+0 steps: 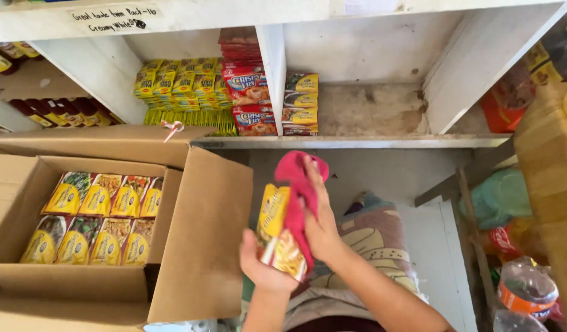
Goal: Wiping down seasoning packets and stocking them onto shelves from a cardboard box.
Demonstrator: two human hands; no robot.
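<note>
Eight yellow packets [96, 221] fill one open cardboard box [197, 246]. One more yellow packet [277, 230] and one pink cloth [299, 184] sit in two hands.

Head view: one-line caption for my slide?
Left hand holds a yellow packet; right hand presses a pink cloth on it.

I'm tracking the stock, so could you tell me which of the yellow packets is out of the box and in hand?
The yellow packet in the left hand, under the pink cloth; the others lie in the cardboard box.
</note>
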